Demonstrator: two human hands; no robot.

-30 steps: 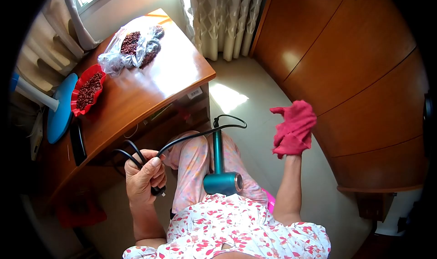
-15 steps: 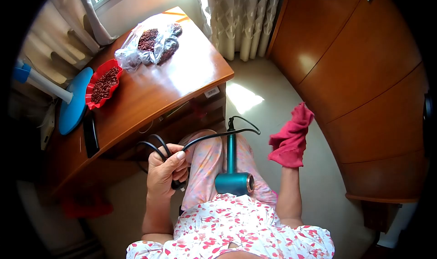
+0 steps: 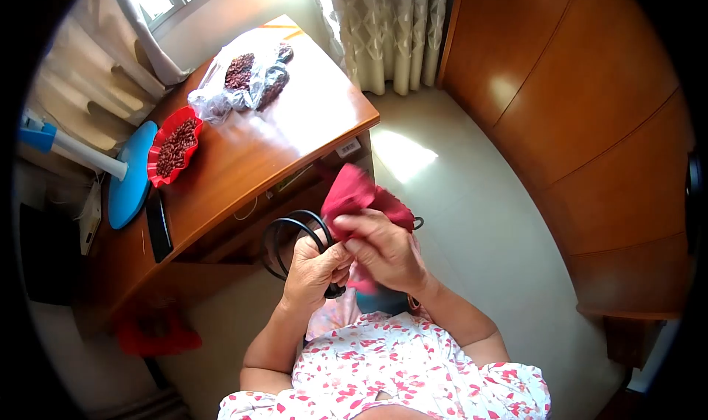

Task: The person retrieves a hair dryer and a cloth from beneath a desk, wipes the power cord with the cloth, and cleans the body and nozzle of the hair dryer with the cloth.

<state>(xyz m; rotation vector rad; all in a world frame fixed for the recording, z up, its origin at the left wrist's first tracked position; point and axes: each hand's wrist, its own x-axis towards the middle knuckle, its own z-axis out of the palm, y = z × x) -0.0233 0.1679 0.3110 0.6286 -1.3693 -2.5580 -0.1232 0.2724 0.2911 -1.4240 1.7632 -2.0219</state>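
Note:
My left hand [image 3: 311,274] is closed around the looped black cord [image 3: 274,237], with its dark end [image 3: 335,292] poking out below the fist. Right beside it, my right hand [image 3: 394,256] grips a crimson cloth [image 3: 349,190], slightly blurred by motion. Part of the cloth spreads above the fingers and part hangs below them. The fingertips of both hands meet or nearly meet over my lap. A teal hair dryer [image 3: 382,302] lies on my lap under the hands, its handle hidden by them and the cloth.
On the wooden desk [image 3: 295,136] to the left are a red bowl [image 3: 193,151] of reddish-brown beans or nuts, plastic bags [image 3: 214,104] with more of them, a blue round base [image 3: 125,199] and a black phone-like slab [image 3: 158,228]. A curved wooden cabinet [image 3: 590,169] stands at right.
My right hand has come from the right side to my left hand. The cloth that covered it is now bunched in its fingers. The left hand, still holding the cord, has shifted slightly right.

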